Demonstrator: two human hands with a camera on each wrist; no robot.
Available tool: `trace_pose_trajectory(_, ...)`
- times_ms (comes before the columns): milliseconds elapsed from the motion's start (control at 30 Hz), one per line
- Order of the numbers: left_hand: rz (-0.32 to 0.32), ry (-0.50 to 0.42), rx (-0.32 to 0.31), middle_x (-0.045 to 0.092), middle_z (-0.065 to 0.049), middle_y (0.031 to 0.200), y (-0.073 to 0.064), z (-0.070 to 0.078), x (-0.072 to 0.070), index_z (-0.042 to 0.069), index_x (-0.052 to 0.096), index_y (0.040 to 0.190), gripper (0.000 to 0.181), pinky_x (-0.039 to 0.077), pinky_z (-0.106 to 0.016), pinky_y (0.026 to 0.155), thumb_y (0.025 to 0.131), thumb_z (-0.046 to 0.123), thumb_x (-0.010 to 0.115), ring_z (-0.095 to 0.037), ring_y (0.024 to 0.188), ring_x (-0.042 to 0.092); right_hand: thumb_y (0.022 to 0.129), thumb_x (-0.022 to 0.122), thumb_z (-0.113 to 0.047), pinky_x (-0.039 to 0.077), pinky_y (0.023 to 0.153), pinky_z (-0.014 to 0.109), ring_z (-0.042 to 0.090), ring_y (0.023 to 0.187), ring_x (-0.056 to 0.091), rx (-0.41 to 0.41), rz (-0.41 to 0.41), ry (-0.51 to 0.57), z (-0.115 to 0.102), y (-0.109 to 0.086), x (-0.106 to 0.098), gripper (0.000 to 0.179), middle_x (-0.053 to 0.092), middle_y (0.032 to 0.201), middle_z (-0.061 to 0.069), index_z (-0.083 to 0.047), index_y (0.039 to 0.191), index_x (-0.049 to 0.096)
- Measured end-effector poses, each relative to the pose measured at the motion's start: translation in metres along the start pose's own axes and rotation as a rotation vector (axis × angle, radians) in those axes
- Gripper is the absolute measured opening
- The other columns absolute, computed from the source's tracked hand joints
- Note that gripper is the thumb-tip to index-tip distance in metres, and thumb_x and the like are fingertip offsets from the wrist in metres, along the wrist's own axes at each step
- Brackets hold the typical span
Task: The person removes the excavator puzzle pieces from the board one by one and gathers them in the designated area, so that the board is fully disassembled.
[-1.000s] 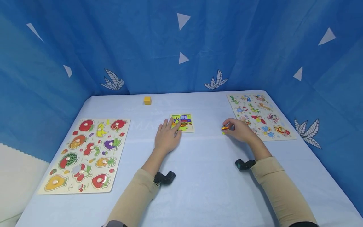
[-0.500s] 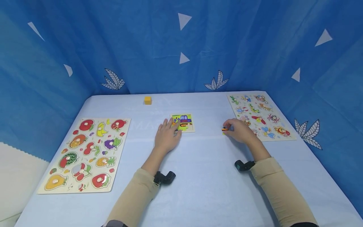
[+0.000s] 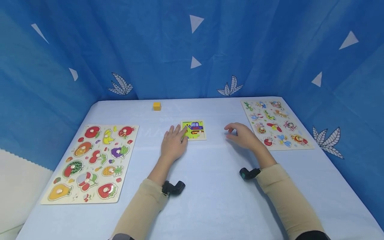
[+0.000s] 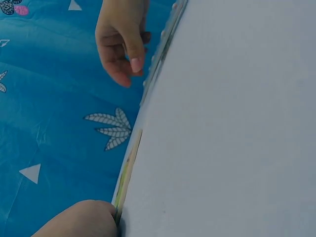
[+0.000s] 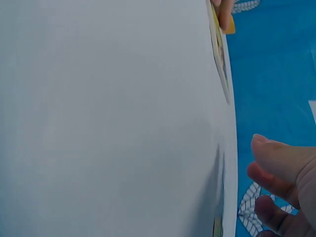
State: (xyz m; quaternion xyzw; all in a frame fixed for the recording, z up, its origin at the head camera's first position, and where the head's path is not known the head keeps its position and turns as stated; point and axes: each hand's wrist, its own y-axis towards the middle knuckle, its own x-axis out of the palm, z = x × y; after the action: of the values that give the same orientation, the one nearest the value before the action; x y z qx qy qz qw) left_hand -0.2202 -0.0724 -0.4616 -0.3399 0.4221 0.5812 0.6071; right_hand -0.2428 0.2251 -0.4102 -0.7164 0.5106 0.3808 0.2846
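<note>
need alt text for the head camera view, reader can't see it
A person's left hand touches a small vehicle puzzle on a pale table, while the right hand, holding nothing visible, hovers beside an animal puzzle board. A fruit puzzle board lies at left, a yellow cube near the back edge before a blue curtain.

In the head view, the left hand (image 3: 174, 143) hides part of the puzzle (image 3: 196, 129); the sleeves (image 3: 141, 205) are cut by the bottom edge; in the left wrist view, we see the puzzle too edge-on to make it out; in the right wrist view, the right hand (image 5: 291, 165) is cut by the right edge; the left hand partly covers the cube (image 5: 231, 25); we cannot identify the strip (image 5: 217, 227) at the bottom.
</note>
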Motion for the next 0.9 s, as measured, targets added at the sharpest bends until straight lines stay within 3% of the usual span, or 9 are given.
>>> trace_pose_trajectory(467,0.008,0.044,0.001,0.029,-0.005,0.163,-0.002,0.001,-0.001,0.030,0.038,0.153,0.050,0.013,-0.050,0.126,0.105,0.043,0.033,-0.031,0.154,0.018,0.094,0.069,-0.025,0.050,0.090,0.037,0.020,0.097,0.056,-0.087,-0.045,-0.006,-0.053,0.041,0.051,0.036,0.065,0.107,0.002,-0.017,0.129,0.065)
trace_pose_trajectory(667,-0.002,0.063,0.002,0.029,-0.005,0.163,-0.003,0.002,-0.003,0.033,0.040,0.152,0.048,0.014,-0.050,0.126,0.105,0.043,0.033,-0.031,0.154,0.019,0.094,0.068,-0.029,0.048,0.092,0.039,0.021,0.102,0.054,-0.099,-0.047,-0.059,-0.064,0.049,0.065,0.041,0.064,0.107,0.003,-0.016,0.133,0.063)
trace_pose_trajectory(900,-0.006,0.064,0.000,0.030,-0.005,0.163,-0.003,0.003,-0.005,0.033,0.041,0.151,0.047,0.015,-0.051,0.126,0.105,0.042,0.034,-0.032,0.154,0.019,0.095,0.068,-0.029,0.049,0.088,0.036,0.021,0.100,0.053,-0.104,-0.036,-0.086,-0.066,0.053,0.073,0.036,0.063,0.107,0.004,-0.015,0.128,0.066)
